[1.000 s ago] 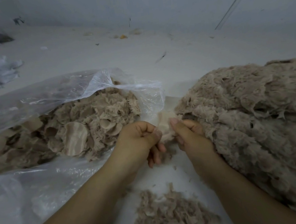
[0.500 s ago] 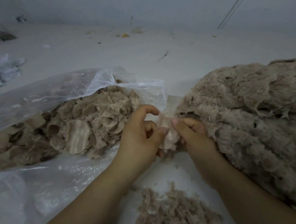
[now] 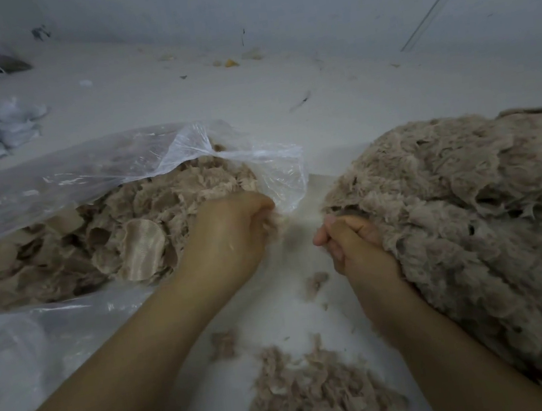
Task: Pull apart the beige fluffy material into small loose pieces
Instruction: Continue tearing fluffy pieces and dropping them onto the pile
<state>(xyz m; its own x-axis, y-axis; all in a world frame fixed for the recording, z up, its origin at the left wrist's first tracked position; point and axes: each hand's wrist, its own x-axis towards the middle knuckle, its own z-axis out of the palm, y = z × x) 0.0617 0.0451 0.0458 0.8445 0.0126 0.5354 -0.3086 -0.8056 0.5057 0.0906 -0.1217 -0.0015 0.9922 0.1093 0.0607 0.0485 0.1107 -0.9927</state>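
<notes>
Left hand (image 3: 229,238) grips a beige fluffy tuft (image 3: 273,224); the right hand (image 3: 354,246) is curled, its content hidden. Better pull sideways, in short gentle tugs.

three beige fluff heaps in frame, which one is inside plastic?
The left heap, lying in the open clear plastic bag. The big mound on the right and the small shredded pile near the bottom edge lie bare on the white surface.

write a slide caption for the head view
Two hands tear beige fluffy material between a clear plastic bag and a shredded pile.
</notes>
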